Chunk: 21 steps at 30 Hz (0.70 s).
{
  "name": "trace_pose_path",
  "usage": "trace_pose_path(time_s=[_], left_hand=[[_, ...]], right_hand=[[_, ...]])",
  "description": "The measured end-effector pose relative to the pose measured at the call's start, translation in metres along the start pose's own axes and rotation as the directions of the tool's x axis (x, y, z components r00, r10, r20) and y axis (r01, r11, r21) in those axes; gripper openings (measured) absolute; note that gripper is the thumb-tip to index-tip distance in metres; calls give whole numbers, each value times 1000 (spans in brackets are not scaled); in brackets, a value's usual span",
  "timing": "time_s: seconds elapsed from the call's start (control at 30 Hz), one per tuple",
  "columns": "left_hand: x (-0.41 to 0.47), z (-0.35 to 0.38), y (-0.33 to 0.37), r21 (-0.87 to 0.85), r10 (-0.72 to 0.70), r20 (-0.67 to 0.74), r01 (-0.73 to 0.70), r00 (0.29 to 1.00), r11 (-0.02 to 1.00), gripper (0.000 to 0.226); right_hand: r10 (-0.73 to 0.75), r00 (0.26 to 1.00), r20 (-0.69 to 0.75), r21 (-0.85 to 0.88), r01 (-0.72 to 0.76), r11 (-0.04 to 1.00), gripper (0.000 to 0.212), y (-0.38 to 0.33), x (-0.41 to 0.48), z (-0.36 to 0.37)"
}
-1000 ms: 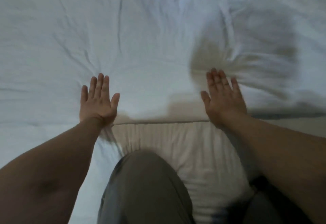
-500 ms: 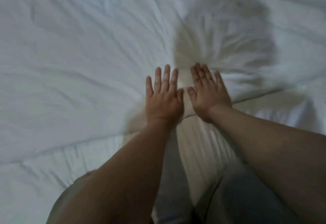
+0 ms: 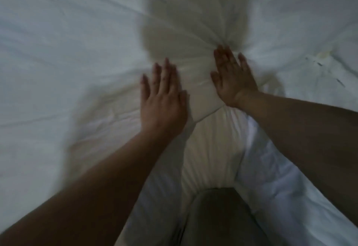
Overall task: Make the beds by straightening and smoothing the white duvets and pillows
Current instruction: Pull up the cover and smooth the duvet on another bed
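Item: white duvet (image 3: 67,55), creases fanning ahead from my flat, empty right hand (image 3: 233,81), nearest them; my left hand (image 3: 161,98) flat beside, seemingly pressing, though blurred.

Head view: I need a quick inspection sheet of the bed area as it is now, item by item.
Surface: white duvet fills most of the view, creased, with folds fanning out from the fingertips of the right hand.
Job's things: duvet edge runs between the hands; striped cream fabric shows below it; no pillow plainly seen.
Clutter: small dark marks and a yellowish stain on the duvet at right.
Grippers: left hand and right hand lie flat on the duvet, fingers straight, holding nothing.
Cables: nothing seen.
Surroundings: the person's trouser leg at the bottom; picture dim and blurred.
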<state>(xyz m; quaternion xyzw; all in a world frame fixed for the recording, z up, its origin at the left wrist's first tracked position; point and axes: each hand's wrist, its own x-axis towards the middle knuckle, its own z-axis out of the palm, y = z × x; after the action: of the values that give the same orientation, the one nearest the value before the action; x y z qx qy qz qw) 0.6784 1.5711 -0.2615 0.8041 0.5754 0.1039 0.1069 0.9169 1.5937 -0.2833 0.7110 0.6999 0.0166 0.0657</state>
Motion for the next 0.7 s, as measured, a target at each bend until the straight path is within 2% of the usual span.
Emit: trace_pose_path(time_s=[0.03, 0.1, 0.17, 0.23, 0.27, 0.37, 0.4, 0.47, 0.53, 0.6, 0.63, 0.7], left_hand=[[20, 8, 21, -8, 46, 3, -46, 999, 999, 68], [48, 25, 48, 7, -33, 15, 33, 999, 999, 68], [51, 42, 54, 64, -110, 9, 109, 994, 992, 69], [46, 49, 51, 97, -103, 8, 102, 995, 990, 70], [45, 49, 51, 84, -95, 4, 94, 995, 992, 70], [48, 50, 53, 97, -97, -6, 98, 995, 991, 72], [48, 51, 56, 115, -110, -17, 112, 994, 987, 72], [50, 53, 68, 108, -111, -46, 115, 993, 987, 73], [69, 60, 100, 36, 42, -45, -41, 998, 999, 74], [103, 77, 146, -4, 269, -61, -270, 961, 963, 72], [121, 85, 167, 1, 329, -55, -330, 943, 944, 70], [151, 101, 196, 20, 333, -35, -333, 942, 943, 67]], right_hand=[[-1, 1000, -1, 10, 1, 1000, 68, 4, 1, 0], [-30, 999, -20, 23, 31, 999, 67, 12, -1, 2], [-151, 988, -36, -23, 151, 988, 67, 28, -3, 7], [-236, 972, 1, -95, 235, 967, 67, 67, 1, 8], [-204, 979, -6, -115, 201, 973, 67, 95, 6, 7], [87, 996, 31, -88, -84, 993, 68, 183, 21, 2], [129, 991, 44, -102, -124, 987, 70, 200, 24, 4], [118, 993, 25, -126, -114, 985, 71, 207, 30, 12], [98, 995, -18, -109, -99, 989, 68, 203, 32, 19], [83, 995, -56, -83, -87, 993, 66, 205, 33, 24], [80, 995, -66, -80, -85, 993, 66, 207, 33, 26], [65, 994, -88, -117, -75, 990, 65, 212, 32, 30]])
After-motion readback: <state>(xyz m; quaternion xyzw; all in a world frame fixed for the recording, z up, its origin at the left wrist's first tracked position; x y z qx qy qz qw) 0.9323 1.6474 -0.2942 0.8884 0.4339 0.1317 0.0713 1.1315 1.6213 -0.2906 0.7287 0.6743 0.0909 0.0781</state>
